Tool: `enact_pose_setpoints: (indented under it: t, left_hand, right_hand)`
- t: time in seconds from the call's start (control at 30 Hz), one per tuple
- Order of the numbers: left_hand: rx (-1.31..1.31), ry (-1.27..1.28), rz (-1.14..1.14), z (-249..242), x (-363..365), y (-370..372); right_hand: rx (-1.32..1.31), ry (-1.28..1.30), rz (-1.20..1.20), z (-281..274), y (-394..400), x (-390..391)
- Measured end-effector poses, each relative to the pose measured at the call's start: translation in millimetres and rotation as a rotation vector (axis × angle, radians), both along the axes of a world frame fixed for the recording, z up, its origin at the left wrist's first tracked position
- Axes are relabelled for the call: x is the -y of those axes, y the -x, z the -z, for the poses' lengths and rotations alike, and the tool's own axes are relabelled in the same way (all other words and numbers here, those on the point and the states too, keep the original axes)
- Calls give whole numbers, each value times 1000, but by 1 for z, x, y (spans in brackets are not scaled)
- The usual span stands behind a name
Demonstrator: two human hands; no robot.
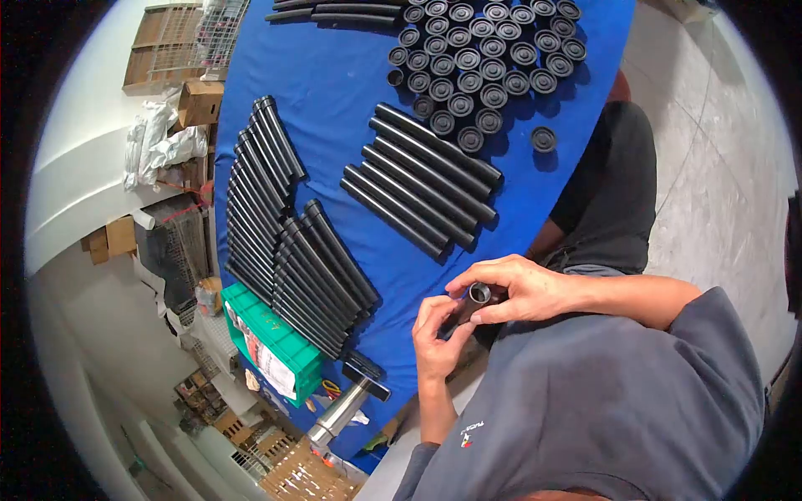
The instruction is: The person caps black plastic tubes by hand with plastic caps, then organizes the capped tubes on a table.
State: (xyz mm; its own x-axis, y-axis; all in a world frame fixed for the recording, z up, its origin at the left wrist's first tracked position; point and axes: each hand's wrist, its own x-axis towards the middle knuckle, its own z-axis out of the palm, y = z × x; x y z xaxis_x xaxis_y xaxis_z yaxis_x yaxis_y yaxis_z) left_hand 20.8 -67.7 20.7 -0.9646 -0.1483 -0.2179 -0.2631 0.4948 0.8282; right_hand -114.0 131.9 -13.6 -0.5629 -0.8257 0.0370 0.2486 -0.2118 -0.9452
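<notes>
A dark tube (479,293) is held close to my shirt front, its round open end facing up toward me. My left hand (440,341) wraps the tube from the left, thumb and fingers closed on it. From the right, my right hand (522,290) grips it near the open end, with index finger and thumb on either side of the rim. The lower part of the tube is hidden behind my hands. Just beyond them, a row of several black tubes (422,185) lies on the blue cloth (401,275).
Many round black ringed caps (493,68) spread over the table's far right, one cap (543,139) apart. Longer rows of black tubes (259,192) lie at left. A green crate (280,334) with papers, scissors (331,389) and a metal cylinder on a stand (338,413) occupy the near left.
</notes>
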Motion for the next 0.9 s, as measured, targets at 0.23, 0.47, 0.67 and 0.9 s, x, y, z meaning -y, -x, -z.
enact_pose_setpoints:
  t: [0.23,0.47,0.67,0.9]
  left_hand:
    - [115,-365,-27,9,14,-15]
    - [-118,-730,-271,3,1,-15]
    - [-228,-1124,-657,13,-6,-22]
    - [234,-1071,-673,41,-5,-55]
  right_hand:
    - [-10,-33,-88,-5,7,-1]
    - [-283,-82,-64,-2,2,1]
    - [-280,-143,-80,-10,1,-1]
    - [-320,-233,-58,-23,13,-5]
